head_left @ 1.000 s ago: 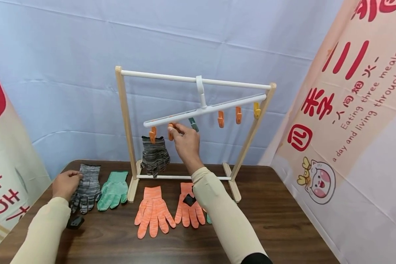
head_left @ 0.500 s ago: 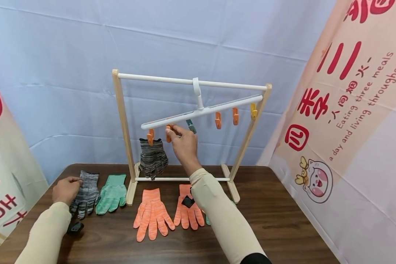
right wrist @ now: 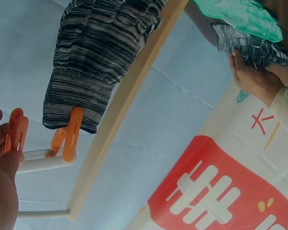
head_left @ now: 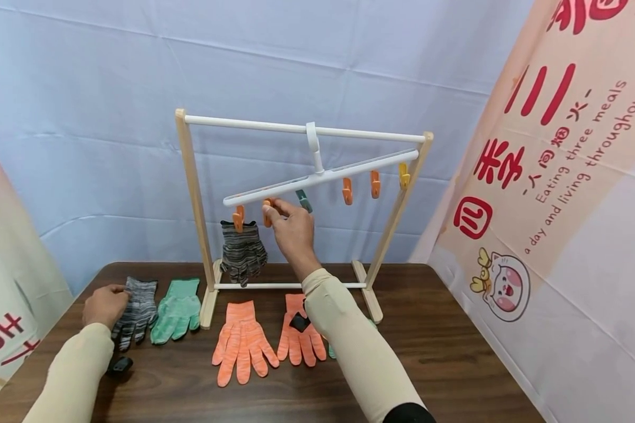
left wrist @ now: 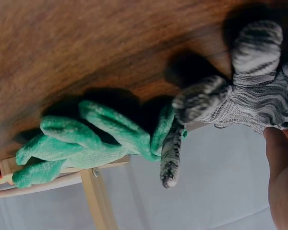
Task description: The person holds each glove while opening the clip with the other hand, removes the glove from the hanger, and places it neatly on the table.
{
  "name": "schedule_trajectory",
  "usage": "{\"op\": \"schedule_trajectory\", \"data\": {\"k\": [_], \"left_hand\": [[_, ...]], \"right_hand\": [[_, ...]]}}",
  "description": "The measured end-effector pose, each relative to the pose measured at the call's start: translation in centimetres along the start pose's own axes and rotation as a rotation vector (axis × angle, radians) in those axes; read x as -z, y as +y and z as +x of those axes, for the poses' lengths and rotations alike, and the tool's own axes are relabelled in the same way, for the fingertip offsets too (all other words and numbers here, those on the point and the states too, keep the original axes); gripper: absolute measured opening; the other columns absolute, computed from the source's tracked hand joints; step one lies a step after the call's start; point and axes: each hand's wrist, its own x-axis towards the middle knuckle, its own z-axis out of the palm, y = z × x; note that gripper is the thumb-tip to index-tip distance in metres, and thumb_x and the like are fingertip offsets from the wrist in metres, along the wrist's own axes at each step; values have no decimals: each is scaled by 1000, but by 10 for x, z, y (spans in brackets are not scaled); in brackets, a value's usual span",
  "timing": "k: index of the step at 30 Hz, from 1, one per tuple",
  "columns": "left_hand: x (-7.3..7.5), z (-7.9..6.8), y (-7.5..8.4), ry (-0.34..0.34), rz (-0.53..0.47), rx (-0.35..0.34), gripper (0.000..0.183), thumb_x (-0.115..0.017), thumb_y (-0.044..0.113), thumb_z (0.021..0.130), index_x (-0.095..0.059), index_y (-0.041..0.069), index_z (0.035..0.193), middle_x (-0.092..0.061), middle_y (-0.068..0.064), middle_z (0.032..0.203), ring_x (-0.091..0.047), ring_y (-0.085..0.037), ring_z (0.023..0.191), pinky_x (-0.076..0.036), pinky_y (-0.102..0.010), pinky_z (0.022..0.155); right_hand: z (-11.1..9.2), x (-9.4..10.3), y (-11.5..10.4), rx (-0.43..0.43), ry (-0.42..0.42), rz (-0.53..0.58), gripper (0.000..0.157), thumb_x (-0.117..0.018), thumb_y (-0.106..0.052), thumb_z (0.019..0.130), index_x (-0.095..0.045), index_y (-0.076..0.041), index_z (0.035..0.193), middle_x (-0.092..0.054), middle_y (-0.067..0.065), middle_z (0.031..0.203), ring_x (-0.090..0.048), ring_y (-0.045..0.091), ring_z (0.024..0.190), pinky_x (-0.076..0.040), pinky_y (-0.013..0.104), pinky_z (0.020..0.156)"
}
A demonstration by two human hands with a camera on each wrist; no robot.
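My right hand [head_left: 295, 232] pinches an orange clothespin [head_left: 267, 212] under the low left part of a tilted white hanger [head_left: 275, 189]. Beside it, another orange clothespin [right wrist: 73, 135] clips the cuff of a dark striped glove [head_left: 243, 249], which hangs fingers down. At the table's left, my left hand [head_left: 104, 305] pinches the edge of a grey striped glove [head_left: 140, 302] with thumb and finger. That glove's fingers show large in the left wrist view, next to a green glove [left wrist: 96, 143]; much of the hand lies out of that view.
The hanger hooks over the white rail of a wooden stand [head_left: 193, 188]. Also on it are a dark green clothespin [head_left: 304, 201], two more orange ones and a yellow one [head_left: 404, 175]. Two orange gloves [head_left: 241, 343] lie in front, with a green glove partly under my right arm.
The whole view shifts slightly left as my head turns. Both hands keep their grips, on the clothespin and the grey striped glove, with little other movement.
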Motion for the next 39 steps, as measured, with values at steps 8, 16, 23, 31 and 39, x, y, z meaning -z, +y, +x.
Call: {"op": "schedule_trajectory", "data": {"k": [8, 16, 23, 31, 39], "left_hand": [[2, -1, 2, -14, 51, 13, 53, -39, 28, 93, -41, -7, 132, -42, -33, 127, -46, -50, 100, -41, -50, 66], [2, -3, 5, 2, 92, 19, 53, -37, 25, 90, -43, -8, 130, -43, -33, 126, -47, -50, 99, -42, -52, 67], [2, -3, 4, 3, 115, 29, 52, -37, 25, 90, -44, -9, 129, -43, -33, 125, -48, -49, 98, -42, -50, 66], [1, -6, 6, 111, 184, -109, 43, -39, 22, 90, -55, -8, 116, -49, -34, 111, -45, -52, 93, -38, -57, 72], [3, -20, 47, 403, 60, -382, 29, -43, 18, 94, -64, -1, 102, -58, -23, 97, -52, -42, 86, -39, -56, 70]], "right_hand": [[-1, 0, -1, 2, 6, -4, 29, -63, -37, 86, -67, -26, 112, -68, -9, 95, -61, 4, 76, -40, 25, 51], [-1, 0, -1, 14, 11, -11, 30, -63, -38, 85, -66, -26, 113, -68, -9, 94, -61, 4, 77, -41, 25, 52], [-1, 0, 0, 34, 15, 2, 29, -64, -37, 85, -67, -24, 111, -69, -9, 93, -62, 4, 77, -42, 25, 54], [-2, 0, 1, 22, 8, 4, 29, -63, -38, 85, -67, -26, 112, -68, -9, 94, -62, 6, 78, -43, 26, 55], [-3, 1, -1, 10, 1, 8, 30, -63, -39, 85, -66, -27, 113, -68, -9, 95, -62, 5, 79, -44, 25, 56]]}}
